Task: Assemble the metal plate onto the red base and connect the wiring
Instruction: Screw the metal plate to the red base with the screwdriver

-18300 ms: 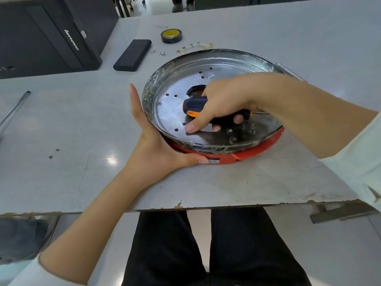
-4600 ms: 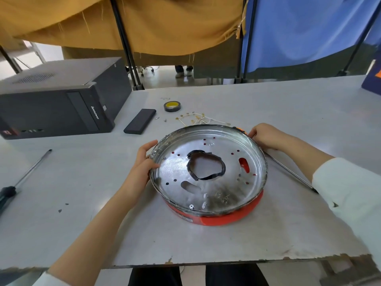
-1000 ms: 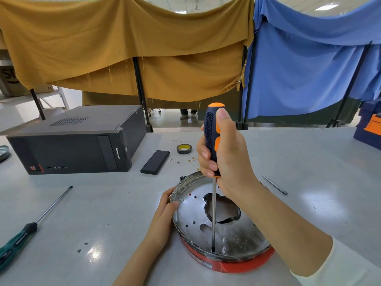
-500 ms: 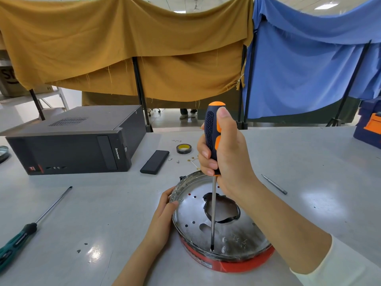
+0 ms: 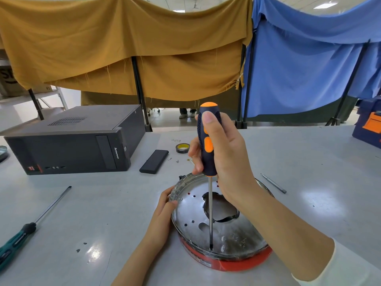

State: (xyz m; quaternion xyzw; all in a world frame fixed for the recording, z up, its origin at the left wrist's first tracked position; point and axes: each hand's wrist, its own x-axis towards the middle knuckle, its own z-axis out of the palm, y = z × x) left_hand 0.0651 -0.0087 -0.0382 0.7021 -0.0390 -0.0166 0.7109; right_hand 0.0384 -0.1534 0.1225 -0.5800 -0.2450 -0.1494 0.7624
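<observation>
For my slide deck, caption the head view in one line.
Right hand drives an upright screwdriver into the metal plate on the red base; left hand steadies the rim.

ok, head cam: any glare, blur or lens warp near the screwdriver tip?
Head view: ceiling-light glare patches on the table, mottled reflections on the metal plate beside the screwdriver tip; wide-angle warp bows the table's far edge and the poles; centre sharp, no motion blur on the right hand.
</observation>
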